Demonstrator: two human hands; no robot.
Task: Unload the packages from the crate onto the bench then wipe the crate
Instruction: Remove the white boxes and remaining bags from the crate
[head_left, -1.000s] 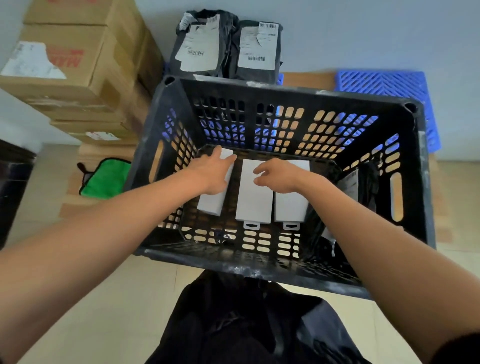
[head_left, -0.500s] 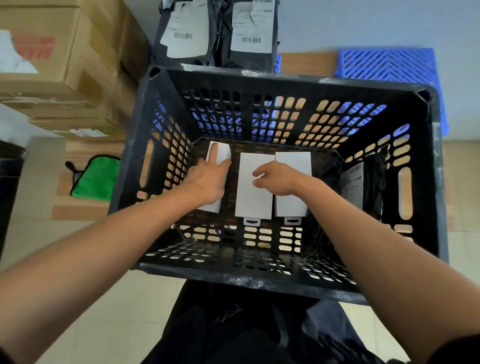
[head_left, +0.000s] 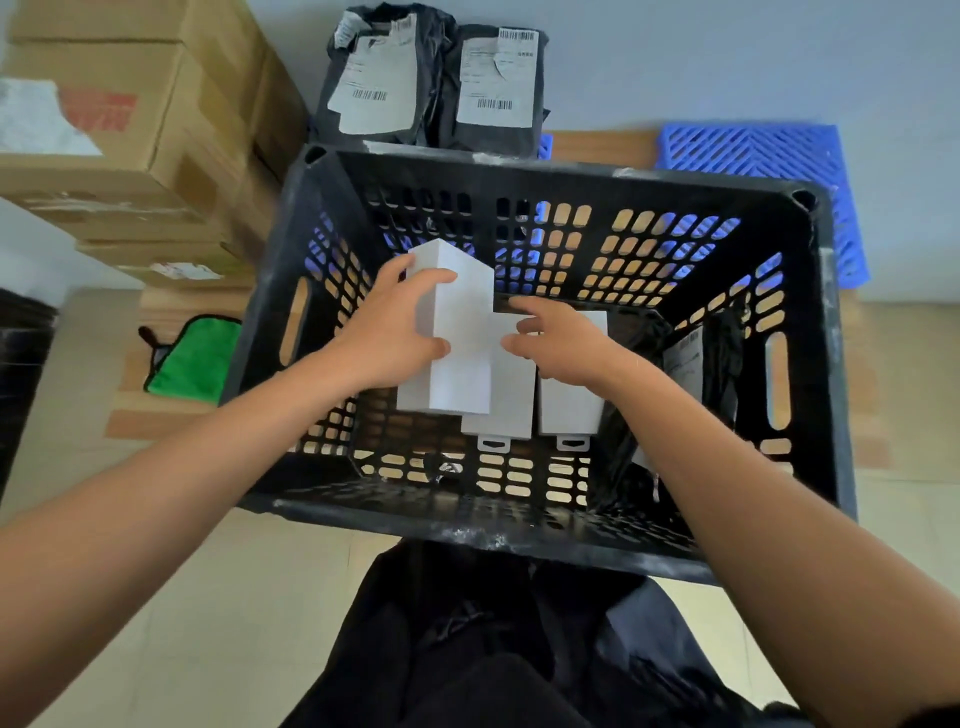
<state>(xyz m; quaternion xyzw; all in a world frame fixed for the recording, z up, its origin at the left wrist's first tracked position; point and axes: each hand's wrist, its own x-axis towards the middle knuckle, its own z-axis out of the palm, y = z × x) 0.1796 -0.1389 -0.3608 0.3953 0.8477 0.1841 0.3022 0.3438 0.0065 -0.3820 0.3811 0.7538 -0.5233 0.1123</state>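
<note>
A black slatted crate (head_left: 519, 525) stands in front of me. My left hand (head_left: 389, 332) grips a white box (head_left: 462, 332), lifted above the crate floor and tilted. Two more white boxes lie flat on the crate floor, one (head_left: 506, 410) in the middle and one (head_left: 571, 410) to its right. My right hand (head_left: 561, 343) hovers over them with fingers loosely curled, its fingertips near the lifted box, holding nothing. A black bagged package (head_left: 696, 374) with a label leans against the crate's right wall. Two black bagged parcels (head_left: 436, 88) stand on the bench behind the crate.
Stacked cardboard boxes (head_left: 130, 130) rise at the left. A green cloth (head_left: 195, 358) lies on the wooden bench left of the crate. A blue plastic grid panel (head_left: 769, 171) lies at the back right. Dark clothing (head_left: 493, 649) fills the bottom of the view.
My left hand has closed round the leftmost white box and raised it off the crate floor. My right hand has come off the middle box and shifted slightly right.
</note>
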